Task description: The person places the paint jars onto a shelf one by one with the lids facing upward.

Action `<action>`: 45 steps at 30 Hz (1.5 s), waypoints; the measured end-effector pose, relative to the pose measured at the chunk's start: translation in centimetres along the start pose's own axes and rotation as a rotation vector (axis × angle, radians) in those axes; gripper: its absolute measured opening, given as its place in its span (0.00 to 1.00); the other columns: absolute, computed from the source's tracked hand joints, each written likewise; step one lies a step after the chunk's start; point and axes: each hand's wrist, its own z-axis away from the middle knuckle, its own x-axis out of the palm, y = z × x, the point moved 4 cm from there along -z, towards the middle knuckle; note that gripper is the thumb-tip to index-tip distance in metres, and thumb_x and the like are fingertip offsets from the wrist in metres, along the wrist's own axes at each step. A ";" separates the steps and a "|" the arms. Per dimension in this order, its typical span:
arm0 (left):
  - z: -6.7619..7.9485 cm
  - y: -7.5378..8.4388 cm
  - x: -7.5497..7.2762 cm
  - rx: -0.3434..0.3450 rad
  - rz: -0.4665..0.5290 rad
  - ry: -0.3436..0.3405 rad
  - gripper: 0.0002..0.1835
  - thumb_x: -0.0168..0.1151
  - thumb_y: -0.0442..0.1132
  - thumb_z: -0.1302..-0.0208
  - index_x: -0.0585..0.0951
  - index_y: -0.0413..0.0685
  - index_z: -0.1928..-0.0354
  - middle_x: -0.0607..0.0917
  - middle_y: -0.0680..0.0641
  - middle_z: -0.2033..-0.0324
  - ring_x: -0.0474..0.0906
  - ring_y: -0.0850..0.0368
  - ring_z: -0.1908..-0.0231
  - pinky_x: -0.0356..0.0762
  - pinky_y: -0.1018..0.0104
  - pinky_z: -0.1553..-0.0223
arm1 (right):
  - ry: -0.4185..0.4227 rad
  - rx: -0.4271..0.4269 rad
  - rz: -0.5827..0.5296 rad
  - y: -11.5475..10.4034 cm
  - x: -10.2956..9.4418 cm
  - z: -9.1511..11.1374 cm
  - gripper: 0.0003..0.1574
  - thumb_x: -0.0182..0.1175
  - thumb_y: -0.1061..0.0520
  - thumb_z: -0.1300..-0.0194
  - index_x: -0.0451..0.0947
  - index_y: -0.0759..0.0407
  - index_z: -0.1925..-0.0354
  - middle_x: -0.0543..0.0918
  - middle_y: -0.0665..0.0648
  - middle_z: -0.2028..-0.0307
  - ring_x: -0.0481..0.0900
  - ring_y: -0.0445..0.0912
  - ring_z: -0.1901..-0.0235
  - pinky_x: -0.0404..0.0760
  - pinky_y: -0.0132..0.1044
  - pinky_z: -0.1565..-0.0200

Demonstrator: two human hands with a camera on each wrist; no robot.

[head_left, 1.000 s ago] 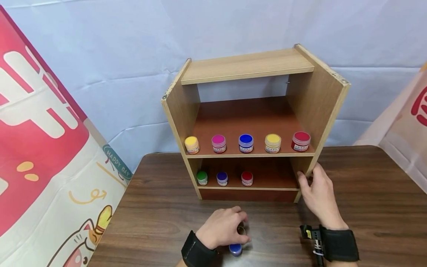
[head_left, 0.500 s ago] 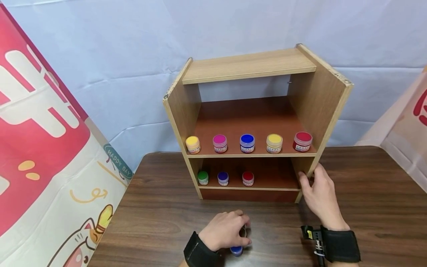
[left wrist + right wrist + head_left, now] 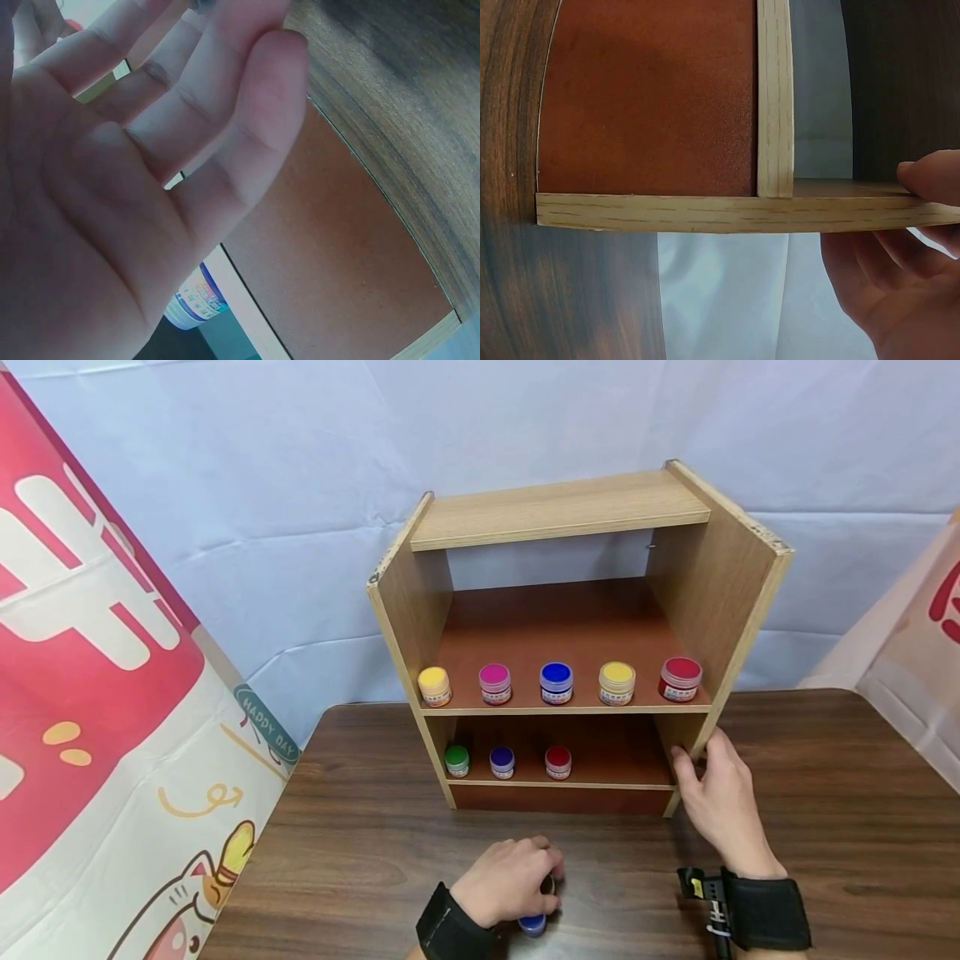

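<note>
My left hand (image 3: 508,878) is low over the table, thumb and fingers curled round a small dark-topped jar (image 3: 548,885), mostly hidden by the fingers. A blue-lidded jar (image 3: 532,926) sits on the table just below the thumb, partly covered. My right hand (image 3: 716,793) grips the lower right side panel of a wooden shelf (image 3: 667,212), thumb inside and fingers outside. On its middle board, jars run from a yellow one (image 3: 434,686) to a red one (image 3: 680,678). Lower down are green (image 3: 456,760), blue (image 3: 502,762) and red (image 3: 557,762) lidded jars.
The shelf stands upright on a dark wooden table (image 3: 360,860), in front of a pale blue cloth backdrop (image 3: 225,460). A printed sheet (image 3: 112,760) hangs at the left, and another pale sheet (image 3: 907,685) at the right.
My left hand has shifted slightly right, and its thumb and fingers have drawn closer together round the small jar. My right hand keeps its grip on the shelf.
</note>
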 end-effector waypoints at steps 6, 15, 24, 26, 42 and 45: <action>0.0 0.0 0.0 0.020 0.001 0.001 0.08 0.68 0.52 0.50 0.81 0.63 0.68 0.76 0.61 0.70 0.69 0.69 0.76 0.69 0.72 0.76 | 0.003 -0.002 0.001 0.0 -0.1 0.0 0.25 0.55 0.63 0.37 0.65 0.72 0.43 0.75 0.71 0.56 0.76 0.63 0.59 0.74 0.62 0.63; 0.0 0.2 0.0 0.028 0.011 -0.007 0.09 0.68 0.52 0.51 0.81 0.64 0.68 0.74 0.61 0.71 0.67 0.69 0.77 0.67 0.73 0.77 | 0.006 -0.010 -0.005 0.1 -0.1 0.1 0.26 0.56 0.63 0.38 0.66 0.72 0.43 0.75 0.72 0.56 0.76 0.64 0.60 0.74 0.62 0.63; -0.1 0.3 -0.1 0.027 0.025 -0.024 0.08 0.68 0.50 0.51 0.81 0.63 0.68 0.75 0.61 0.71 0.67 0.69 0.76 0.69 0.72 0.74 | 0.008 -0.011 -0.005 0.0 -0.3 0.1 0.25 0.55 0.64 0.38 0.65 0.72 0.43 0.75 0.71 0.56 0.76 0.64 0.60 0.75 0.62 0.64; -0.1 0.3 0.0 0.030 0.023 -0.023 0.08 0.68 0.50 0.50 0.81 0.63 0.67 0.75 0.61 0.70 0.67 0.69 0.76 0.69 0.72 0.74 | 0.007 -0.012 -0.007 0.0 -0.3 0.1 0.26 0.55 0.64 0.38 0.65 0.72 0.43 0.75 0.72 0.56 0.76 0.64 0.60 0.75 0.63 0.64; -0.2 0.4 0.1 0.059 0.010 -0.007 0.08 0.66 0.49 0.48 0.82 0.62 0.65 0.75 0.60 0.70 0.66 0.70 0.76 0.68 0.74 0.74 | 0.011 -0.027 -0.014 -0.1 -0.2 0.1 0.26 0.56 0.65 0.38 0.65 0.72 0.43 0.75 0.72 0.56 0.76 0.63 0.61 0.75 0.62 0.65; -0.2 0.3 0.2 0.065 0.006 -0.001 0.08 0.66 0.49 0.48 0.82 0.61 0.65 0.75 0.60 0.70 0.66 0.70 0.76 0.68 0.75 0.75 | 0.006 -0.025 -0.019 -0.1 0.0 0.0 0.25 0.56 0.65 0.38 0.65 0.72 0.43 0.75 0.71 0.56 0.76 0.62 0.61 0.75 0.61 0.65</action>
